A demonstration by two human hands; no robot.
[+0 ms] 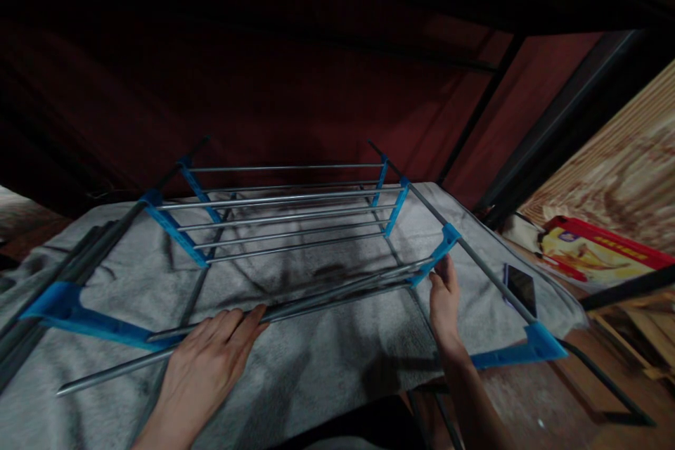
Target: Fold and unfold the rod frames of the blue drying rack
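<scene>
A rack of grey metal tubes and blue plastic brackets lies across a grey cloth. My left hand [214, 351] is closed over a metal tube [100, 371], whose free end sticks out to the left, beside the left front bracket [105, 320]. The tube slants rightward close along other rods. At their right end, my right hand [446, 299] grips the lower part of a blue bracket [437, 256]; some of its fingers are hidden behind it. Further back, several crossbars [290, 218] join brackets on both sides. Another blue bracket [519, 351] sits nearest me on the right side tube.
Several loose dark tubes [79, 260] lie along the left side of the cloth [316, 380]. A phone [521, 288] rests at the right, under the side tube. Beyond it are a red and yellow package [595, 249] and wooden slats [638, 337]. A dark red panel [295, 98] stands behind.
</scene>
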